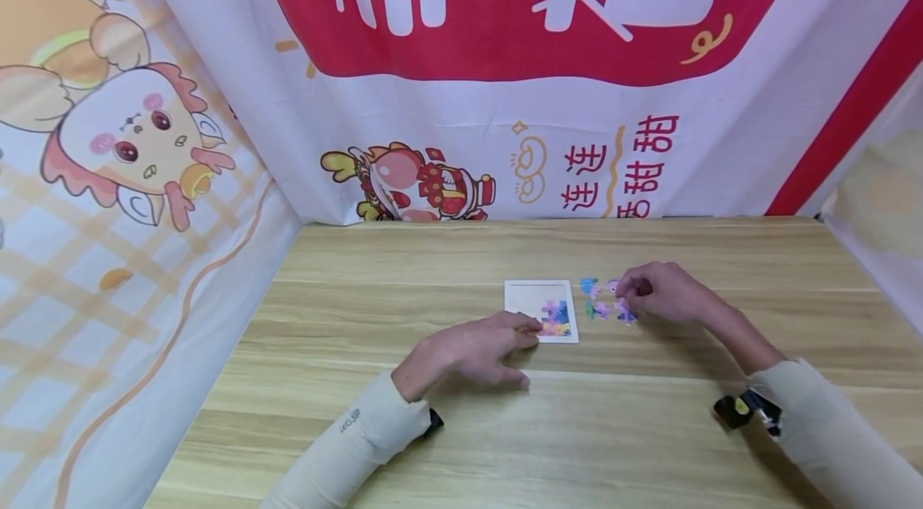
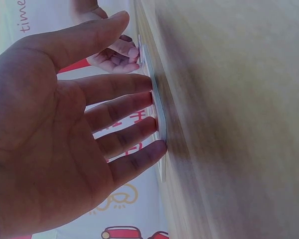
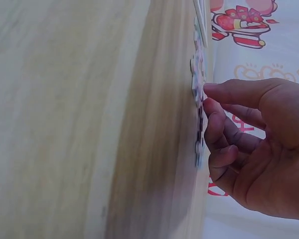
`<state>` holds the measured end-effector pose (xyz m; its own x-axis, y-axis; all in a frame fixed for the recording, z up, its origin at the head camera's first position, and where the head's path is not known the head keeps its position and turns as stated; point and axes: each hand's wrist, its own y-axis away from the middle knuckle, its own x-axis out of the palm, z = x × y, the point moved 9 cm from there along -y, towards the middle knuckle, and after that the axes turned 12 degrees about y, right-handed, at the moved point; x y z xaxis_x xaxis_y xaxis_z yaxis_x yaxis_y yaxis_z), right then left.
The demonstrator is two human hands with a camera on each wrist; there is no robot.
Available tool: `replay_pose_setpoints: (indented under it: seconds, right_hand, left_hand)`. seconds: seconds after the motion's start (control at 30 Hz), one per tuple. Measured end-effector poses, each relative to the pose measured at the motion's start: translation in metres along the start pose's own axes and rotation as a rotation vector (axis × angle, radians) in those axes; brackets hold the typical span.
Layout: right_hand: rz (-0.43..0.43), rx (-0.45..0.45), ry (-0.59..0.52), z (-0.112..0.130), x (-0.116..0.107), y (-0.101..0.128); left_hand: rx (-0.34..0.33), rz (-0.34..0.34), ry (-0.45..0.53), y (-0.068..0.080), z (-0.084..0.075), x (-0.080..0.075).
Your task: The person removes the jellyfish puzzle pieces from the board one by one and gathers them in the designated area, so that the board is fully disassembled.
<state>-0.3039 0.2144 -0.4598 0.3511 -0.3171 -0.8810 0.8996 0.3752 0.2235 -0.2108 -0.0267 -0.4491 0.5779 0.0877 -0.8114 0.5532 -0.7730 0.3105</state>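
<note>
A square white puzzle tray [image 1: 522, 294] lies on the table, partly filled with joined colourful jigsaw pieces [image 1: 557, 315] in its lower right part. My left hand [image 1: 485, 349] reaches over the tray's near left corner. Its fingers are extended, and in the left wrist view the fingertips [image 2: 158, 145] rest along the tray's edge, thumb held apart. To the right of the tray lie several loose jigsaw pieces [image 1: 600, 309], pink, purple, blue and green. My right hand [image 1: 667, 292] is over these, fingers curled, thumb and forefinger pinching at a jigsaw piece [image 3: 200, 92] largely hidden by the fingertips.
The wood-grain table [image 1: 577, 429] runs back to a printed white and red cloth [image 1: 447, 116]. Another printed cloth [image 1: 144, 276] hangs along the left side. A dark wrist-worn device [image 1: 746, 410] sits at my right sleeve.
</note>
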Motion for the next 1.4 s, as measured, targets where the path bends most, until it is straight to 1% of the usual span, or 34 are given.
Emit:
replay_pose_setpoints:
  seconds: [0.23,0.5,0.57,0.77,0.97,1.13,1.3,1.4]
  right_hand:
    - [-0.034,-0.048,-0.028,0.018,-0.004,-0.002]
    - [-0.049,-0.143,-0.041,0.044,-0.002,-0.008]
    - [-0.043,-0.152,-0.051,0.049,-0.001,-0.011]
    - [-0.034,-0.185,-0.036,0.066,0.003,-0.019]
    - [-0.029,-0.238,-0.026,0.082,0.008,-0.024]
    - [-0.003,-0.243,-0.041,0.087,0.015,-0.028]
    - [0.051,-0.243,-0.06,0.087,0.023,-0.031]
    - [0.055,-0.244,-0.053,0.089,0.025,-0.032]
  left_hand:
    - [-0.007,0.001,-0.001,0.0,0.001,-0.001]
    - [-0.007,-0.014,-0.025,-0.002,-0.001,0.0]
    - [-0.004,-0.017,-0.023,-0.003,-0.002,0.0]
    - [0.026,-0.011,-0.033,-0.008,-0.009,0.001]
    - [0.057,-0.002,-0.049,-0.012,-0.018,0.0]
    - [0.054,0.02,-0.069,-0.014,-0.019,0.003]
    - [0.056,0.016,-0.07,-0.015,-0.018,0.004]
    - [0.057,0.013,-0.063,-0.014,-0.018,0.004]
